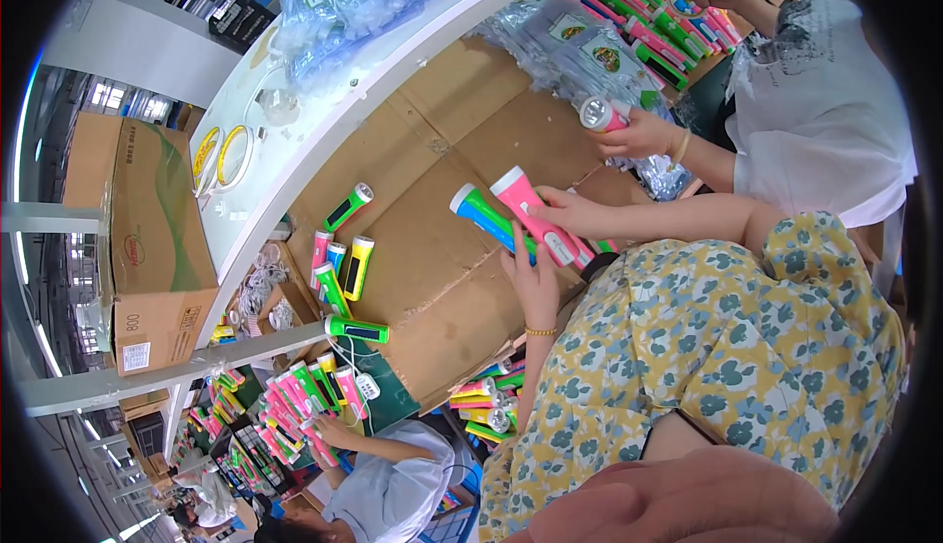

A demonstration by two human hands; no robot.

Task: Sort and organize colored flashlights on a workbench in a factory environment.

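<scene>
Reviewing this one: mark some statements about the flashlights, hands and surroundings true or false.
1. The right hand holds a pink flashlight. True.
2. The left hand has nothing around its wrist. False: a beaded bracelet circles it.
3. A yellow flashlight lies on the brown cardboard, away from both hands. True.
4. The large carton stands at the picture's right. False: the carton is at the left.
5. A co-worker's hand holds a white-headed flashlight. True.

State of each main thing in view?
Pink flashlight: tilted, held in right hand.
Green-and-blue flashlight: tilted, at left hand.
Co-worker's flashlight: held, seemingly unlit.
Yellow flashlight on cardboard: lying, dark panel visible.
Upper-left plastic bags: heaped, crumpled.
Carton at left: open or shut unclear.
</scene>
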